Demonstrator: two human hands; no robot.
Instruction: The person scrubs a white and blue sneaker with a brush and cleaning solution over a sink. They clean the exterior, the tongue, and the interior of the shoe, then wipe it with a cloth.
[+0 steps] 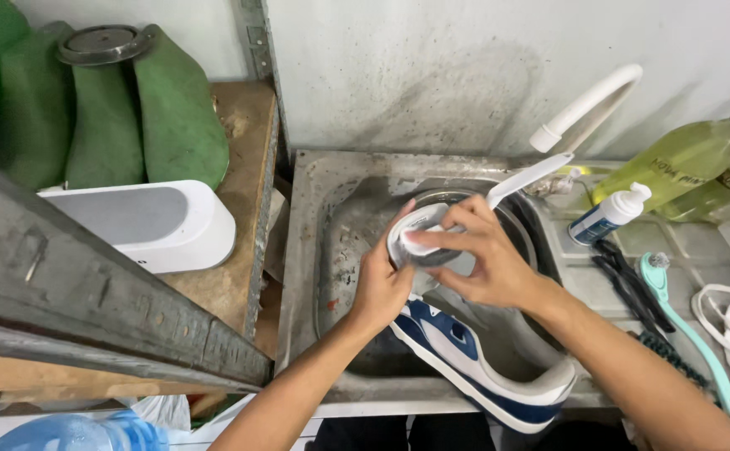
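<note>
Nearest the camera, at the bottom left corner, sits a blue water jug (72, 433), and a dark metal beam (89, 309) runs slantwise across the left side. Both forearms reach up from the bottom edge over a steel sink (315, 250). A white and navy sneaker (482, 367) lies tilted in the sink, its heel resting over the front rim and its toe end raised between the hands.

The left hand (380, 288) is curled closed around the toe end of the sneaker from the left side, thumb up along its edge. The right hand (486, 259) comes over from the right, fingers bent and thumb pressed onto the white rubber toe, so both hands grip the same end of the shoe. Just behind the right hand a white brush handle (530, 177) sticks up out of a round metal bowl (515, 219) in the sink.

On the bench to the right lie a teal brush (686, 334), black brushes (632, 288), white laces (728, 321) and a small white bottle (607, 215). Farther back stand a bottle of yellow liquid (682, 159) and a white faucet (586, 104). On the wooden shelf at left rest a white box (143, 221) and green shoe forms (131, 113).
</note>
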